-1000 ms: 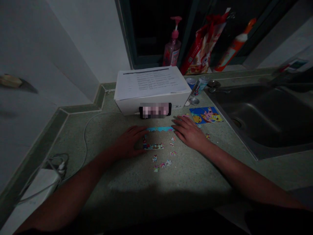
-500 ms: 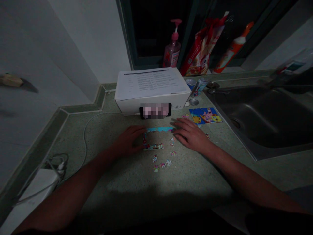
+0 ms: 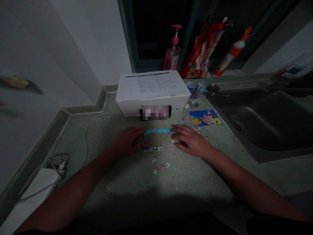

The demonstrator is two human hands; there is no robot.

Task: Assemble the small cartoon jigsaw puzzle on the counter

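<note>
A partly joined jigsaw puzzle (image 3: 158, 131) lies flat on the counter, its top strip light blue. Its left side and part of its bottom edge are joined on, around a bare middle. My left hand (image 3: 127, 141) rests at the puzzle's left side, fingertips at the upper left corner, thumb lower down and apart. With fingers spread, my right hand (image 3: 193, 141) reaches the upper right corner; its thumb is near a loose puzzle piece (image 3: 171, 146). More loose pieces (image 3: 162, 166) lie below the puzzle. Others (image 3: 185, 120) are partly behind my right hand.
A blue cartoon picture card (image 3: 205, 117) lies right of the puzzle. Behind stands a white box (image 3: 153, 93) with a phone (image 3: 155, 113) against it. Cans (image 3: 199, 89) stand beside the box. The metal sink (image 3: 256, 119) is on the right, a cable (image 3: 84, 133) on the left.
My right hand has shifted slightly, uncovering more loose pieces behind it. My left hand stays at the puzzle's left side. The whole view has tilted a little upward.
</note>
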